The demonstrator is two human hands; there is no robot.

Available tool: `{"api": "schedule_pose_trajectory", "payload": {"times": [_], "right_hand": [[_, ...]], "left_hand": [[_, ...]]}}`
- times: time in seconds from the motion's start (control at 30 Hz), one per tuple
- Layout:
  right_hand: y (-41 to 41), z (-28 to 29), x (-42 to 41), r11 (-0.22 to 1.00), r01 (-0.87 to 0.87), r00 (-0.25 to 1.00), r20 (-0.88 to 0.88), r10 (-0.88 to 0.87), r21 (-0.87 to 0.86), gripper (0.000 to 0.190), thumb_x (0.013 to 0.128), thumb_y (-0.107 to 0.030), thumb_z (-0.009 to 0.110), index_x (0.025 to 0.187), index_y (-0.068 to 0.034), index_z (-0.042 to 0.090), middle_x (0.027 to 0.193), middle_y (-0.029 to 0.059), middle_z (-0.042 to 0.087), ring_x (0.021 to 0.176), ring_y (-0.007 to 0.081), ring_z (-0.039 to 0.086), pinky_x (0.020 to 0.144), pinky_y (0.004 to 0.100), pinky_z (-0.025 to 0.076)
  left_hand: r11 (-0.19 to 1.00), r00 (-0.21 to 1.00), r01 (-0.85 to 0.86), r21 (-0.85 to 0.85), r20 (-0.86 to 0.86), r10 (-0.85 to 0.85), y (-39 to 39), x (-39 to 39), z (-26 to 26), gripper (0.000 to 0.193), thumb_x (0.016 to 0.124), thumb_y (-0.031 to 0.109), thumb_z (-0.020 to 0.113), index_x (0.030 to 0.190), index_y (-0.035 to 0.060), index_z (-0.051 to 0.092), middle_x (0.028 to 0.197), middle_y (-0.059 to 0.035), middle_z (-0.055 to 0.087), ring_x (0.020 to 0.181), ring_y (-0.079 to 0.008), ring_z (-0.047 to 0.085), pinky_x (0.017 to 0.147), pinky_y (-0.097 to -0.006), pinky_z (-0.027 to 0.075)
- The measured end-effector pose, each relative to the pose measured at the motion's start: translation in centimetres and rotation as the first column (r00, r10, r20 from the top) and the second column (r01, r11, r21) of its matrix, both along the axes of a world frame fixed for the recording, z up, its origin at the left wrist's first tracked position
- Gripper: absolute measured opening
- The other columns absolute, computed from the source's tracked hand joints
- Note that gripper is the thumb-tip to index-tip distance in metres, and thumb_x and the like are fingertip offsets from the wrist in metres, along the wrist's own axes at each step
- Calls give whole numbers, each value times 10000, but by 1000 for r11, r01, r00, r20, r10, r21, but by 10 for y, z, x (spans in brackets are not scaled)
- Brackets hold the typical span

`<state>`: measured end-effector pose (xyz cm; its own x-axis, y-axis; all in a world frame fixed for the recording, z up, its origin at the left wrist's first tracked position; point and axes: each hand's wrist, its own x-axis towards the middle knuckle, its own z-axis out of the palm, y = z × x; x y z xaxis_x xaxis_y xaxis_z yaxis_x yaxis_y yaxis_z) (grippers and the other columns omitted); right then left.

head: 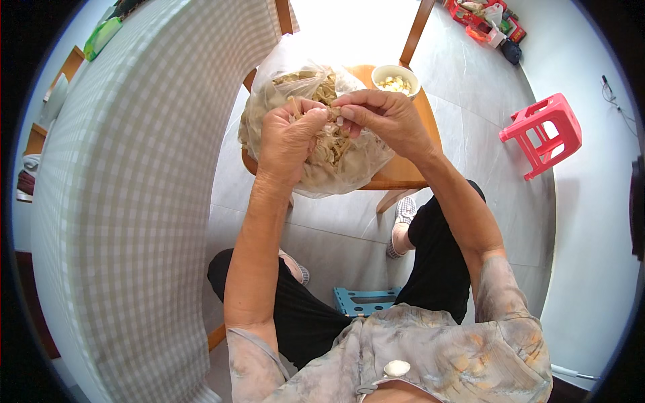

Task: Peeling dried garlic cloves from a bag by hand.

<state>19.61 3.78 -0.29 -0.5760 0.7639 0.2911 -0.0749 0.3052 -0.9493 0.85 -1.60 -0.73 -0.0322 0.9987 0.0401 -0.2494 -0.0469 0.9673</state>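
Both hands meet above an open clear plastic bag full of dry, tan garlic skins. My left hand holds a garlic head, mostly hidden by the fingers, and a dry stalk sticks up from the fist. With thumb and forefinger, my right hand pinches at the same garlic, where a pale bit shows by the fingertips. Bag and a white bowl rest on a wooden chair seat. Several peeled garlic cloves lie in the bowl, beyond my right hand.
A checked cloth hangs over a table at the left. On the tiled floor, a red plastic stool lies tipped by the right wall. Bags and boxes are piled at the far right. A blue plastic stool shows below me.
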Motion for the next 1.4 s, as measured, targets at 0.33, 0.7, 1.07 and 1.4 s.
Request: {"api": "schedule_pose_trajectory", "payload": {"times": [0.33,0.7,1.07,1.4], "right_hand": [[-9,3,-7,867,175,970,70,-234,467,216,890,-148,669,1081,-54,704,904,56,704,735,79,628,682,204,529],[2,-5,-1,990,102,988,-107,-112,-94,260,894,-199,685,1068,-7,695,921,43,695,766,72,623,671,192,522],[-5,-3,-3,944,254,967,-21,-255,211,243,866,-145,706,1076,-23,695,960,44,703,789,73,635,703,203,529],[-7,-1,-5,739,264,923,58,-379,620,194,814,-126,738,991,-49,721,884,91,705,748,144,676,670,254,559]], "left_hand": [[999,987,-15,-30,162,19,1,1,-1,121,845,147,682,868,35,642,661,45,568,457,15,434,389,-124,333],[997,983,-13,-75,184,26,0,1,-4,130,853,157,675,904,42,644,681,46,588,452,27,447,375,-104,343],[998,992,11,-61,129,-3,0,4,1,212,876,185,671,1013,24,663,714,44,588,448,23,432,371,-112,332],[995,995,-97,-26,4,97,0,9,-2,141,856,158,720,910,30,696,642,66,563,425,13,401,366,-136,290]]}}
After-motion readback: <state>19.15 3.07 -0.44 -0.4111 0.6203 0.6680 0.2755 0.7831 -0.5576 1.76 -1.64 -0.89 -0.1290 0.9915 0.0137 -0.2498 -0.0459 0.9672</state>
